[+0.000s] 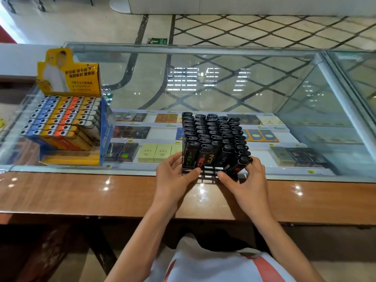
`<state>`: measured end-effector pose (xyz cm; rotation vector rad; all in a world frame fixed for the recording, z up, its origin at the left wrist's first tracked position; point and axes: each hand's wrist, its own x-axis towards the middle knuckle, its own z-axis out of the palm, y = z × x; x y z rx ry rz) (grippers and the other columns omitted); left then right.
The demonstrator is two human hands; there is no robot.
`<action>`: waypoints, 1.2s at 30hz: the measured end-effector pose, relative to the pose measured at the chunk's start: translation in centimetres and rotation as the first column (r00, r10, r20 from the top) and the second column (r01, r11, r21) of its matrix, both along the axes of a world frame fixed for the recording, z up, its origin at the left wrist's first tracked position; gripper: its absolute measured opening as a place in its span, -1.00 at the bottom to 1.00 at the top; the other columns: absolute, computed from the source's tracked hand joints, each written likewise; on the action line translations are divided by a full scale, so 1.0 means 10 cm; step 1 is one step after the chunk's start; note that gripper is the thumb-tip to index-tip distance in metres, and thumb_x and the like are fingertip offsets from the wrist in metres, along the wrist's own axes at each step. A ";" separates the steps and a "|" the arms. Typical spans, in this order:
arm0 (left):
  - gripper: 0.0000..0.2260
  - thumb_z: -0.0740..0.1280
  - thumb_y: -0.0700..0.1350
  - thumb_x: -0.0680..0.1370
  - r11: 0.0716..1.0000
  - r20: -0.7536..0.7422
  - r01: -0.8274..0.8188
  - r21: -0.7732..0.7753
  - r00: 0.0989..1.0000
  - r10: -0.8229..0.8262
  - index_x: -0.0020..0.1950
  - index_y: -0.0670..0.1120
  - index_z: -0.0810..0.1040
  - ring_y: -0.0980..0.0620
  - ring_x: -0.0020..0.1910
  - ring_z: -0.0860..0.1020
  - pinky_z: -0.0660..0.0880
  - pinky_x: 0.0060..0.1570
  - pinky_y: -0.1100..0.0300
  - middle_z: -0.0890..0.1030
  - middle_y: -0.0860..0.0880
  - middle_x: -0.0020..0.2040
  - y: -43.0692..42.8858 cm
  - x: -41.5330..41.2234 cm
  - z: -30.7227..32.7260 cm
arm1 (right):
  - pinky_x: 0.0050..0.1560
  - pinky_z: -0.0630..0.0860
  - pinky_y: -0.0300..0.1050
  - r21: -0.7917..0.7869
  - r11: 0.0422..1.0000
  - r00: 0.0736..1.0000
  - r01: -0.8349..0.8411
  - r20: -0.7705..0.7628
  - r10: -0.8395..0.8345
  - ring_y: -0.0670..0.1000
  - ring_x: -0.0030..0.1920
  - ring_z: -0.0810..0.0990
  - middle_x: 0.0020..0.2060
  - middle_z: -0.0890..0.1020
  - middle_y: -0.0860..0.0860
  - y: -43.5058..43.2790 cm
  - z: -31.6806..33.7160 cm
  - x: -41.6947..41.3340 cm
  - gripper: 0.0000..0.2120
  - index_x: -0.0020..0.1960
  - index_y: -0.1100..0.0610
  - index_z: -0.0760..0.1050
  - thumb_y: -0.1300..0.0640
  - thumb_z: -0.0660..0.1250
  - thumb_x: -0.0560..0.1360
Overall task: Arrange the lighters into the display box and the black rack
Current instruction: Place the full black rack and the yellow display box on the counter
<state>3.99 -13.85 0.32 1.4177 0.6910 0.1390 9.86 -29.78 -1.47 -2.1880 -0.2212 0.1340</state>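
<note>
The black rack [209, 175] stands on the glass counter at centre, packed with several rows of black lighters [213, 133]. My left hand [175, 176] grips the rack's front left corner, thumb on its front grid. My right hand [242, 180] holds a tilted black lighter [240, 164] at the rack's front right corner, thumb near the grid. At the left, the yellow and blue display box [71, 157] holds rows of blue, yellow, orange and white lighters [61, 117].
The glass counter top [223, 82] stretches far and right, with cigarette packs on shelves beneath it. A wooden ledge [81, 192] runs along the near edge. A second glass case [358, 74] adjoins at the right.
</note>
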 end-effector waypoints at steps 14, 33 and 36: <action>-0.56 0.34 -0.50 0.40 0.940 -0.020 0.145 -0.309 0.987 -0.159 0.16 -0.14 0.32 -0.12 -0.15 0.67 0.61 -0.26 0.14 0.67 -0.18 -0.09 0.12 0.09 0.02 | 0.15 0.36 -0.17 0.010 1.000 0.999 -0.019 -0.031 0.020 0.03 0.18 0.39 0.09 0.47 0.04 -0.02 0.03 -0.01 -0.77 -0.09 0.12 0.56 0.07 0.52 0.34; -0.45 0.40 -0.45 0.29 0.838 0.159 0.291 -0.462 0.956 -0.245 0.24 -0.24 0.36 -0.21 0.01 0.63 0.62 -0.16 0.11 0.66 -0.20 0.00 0.13 -0.02 -0.01 | -0.13 0.59 -0.21 0.723 0.664 0.761 0.190 -0.535 0.365 0.09 -0.04 0.68 -0.08 0.69 0.14 -0.14 0.14 0.06 -0.62 0.00 0.18 0.55 0.33 0.46 0.19; -0.49 0.41 -0.43 0.28 0.848 0.185 0.326 -0.418 0.944 -0.272 0.21 -0.21 0.43 -0.18 0.06 0.62 0.61 -0.13 0.11 0.65 -0.18 0.05 0.13 -0.02 0.01 | -0.14 0.59 -0.21 0.723 0.650 0.746 0.234 -0.562 0.358 0.12 -0.04 0.68 -0.07 0.68 0.17 -0.14 0.13 0.04 -0.57 0.05 0.25 0.50 0.38 0.44 0.19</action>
